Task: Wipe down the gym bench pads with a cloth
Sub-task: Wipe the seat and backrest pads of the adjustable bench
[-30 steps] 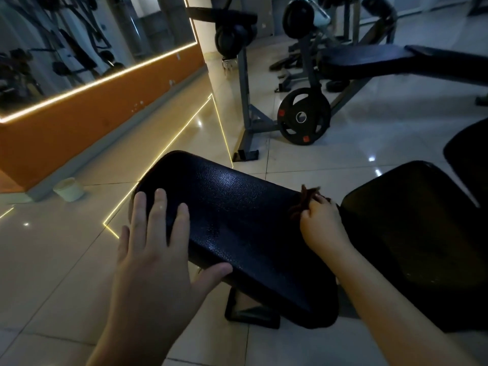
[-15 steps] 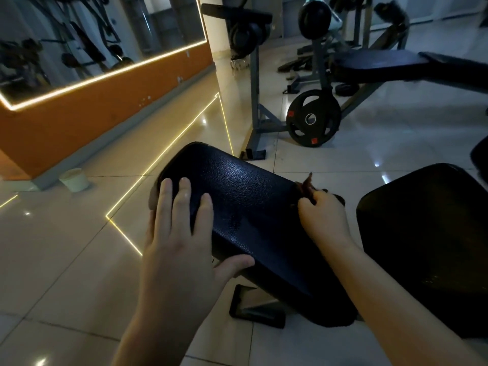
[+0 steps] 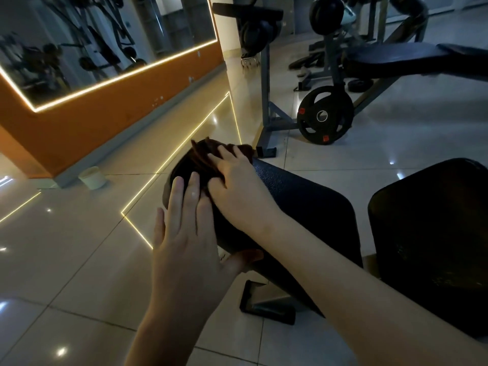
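A black textured bench pad (image 3: 303, 204) runs from the centre toward the lower right. A dark brown cloth (image 3: 203, 154) lies bunched on its far left end. My right hand (image 3: 237, 186) lies on the cloth, fingers spread over it and thumb tucked against its near fold. My left hand (image 3: 187, 233) lies flat on the pad's near left edge with straight fingers, its thumb under the pad's side. A second black pad (image 3: 433, 233) sits to the right.
The bench's metal foot (image 3: 266, 307) stands on the tiled floor below the pad. A weight plate (image 3: 324, 117) leans on a grey rack behind. Another bench (image 3: 396, 62) stands at the back right. A small white cup (image 3: 92, 178) sits by the orange wall.
My right hand has carried the cloth from the pad's right edge across to its far left end. My left hand has stayed on the pad's near left edge.
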`<state>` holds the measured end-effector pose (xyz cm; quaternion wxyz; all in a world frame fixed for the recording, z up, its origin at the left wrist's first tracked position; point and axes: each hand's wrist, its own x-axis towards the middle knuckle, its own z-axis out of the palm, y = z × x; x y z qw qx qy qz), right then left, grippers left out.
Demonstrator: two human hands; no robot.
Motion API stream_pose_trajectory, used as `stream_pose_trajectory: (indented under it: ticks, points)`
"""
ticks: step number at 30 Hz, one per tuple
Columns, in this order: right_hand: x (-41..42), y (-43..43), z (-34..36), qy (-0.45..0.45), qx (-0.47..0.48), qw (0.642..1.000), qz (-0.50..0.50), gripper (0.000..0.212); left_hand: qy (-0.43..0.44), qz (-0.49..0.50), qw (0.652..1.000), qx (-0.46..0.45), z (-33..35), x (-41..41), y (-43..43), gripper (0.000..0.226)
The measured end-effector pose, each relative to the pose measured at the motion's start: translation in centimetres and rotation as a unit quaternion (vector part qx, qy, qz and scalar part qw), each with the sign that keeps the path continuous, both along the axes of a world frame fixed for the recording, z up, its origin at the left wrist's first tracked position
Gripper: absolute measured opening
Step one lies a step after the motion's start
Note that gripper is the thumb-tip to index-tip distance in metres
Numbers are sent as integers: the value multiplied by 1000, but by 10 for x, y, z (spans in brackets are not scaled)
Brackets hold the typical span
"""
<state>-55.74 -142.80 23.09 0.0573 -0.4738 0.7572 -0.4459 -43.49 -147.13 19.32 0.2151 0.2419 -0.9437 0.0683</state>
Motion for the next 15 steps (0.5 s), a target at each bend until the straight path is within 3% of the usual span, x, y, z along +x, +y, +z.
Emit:
stream_pose_trajectory:
  ticks: [4,15]
  points:
    - [-7,37,-31,13,36,997,-66,52,-3,11,1000,18,1,3,0,109]
    - [-13,131,-93,-140,88,959,-229,56,23,-11,1000,-4,2,9,-5,100]
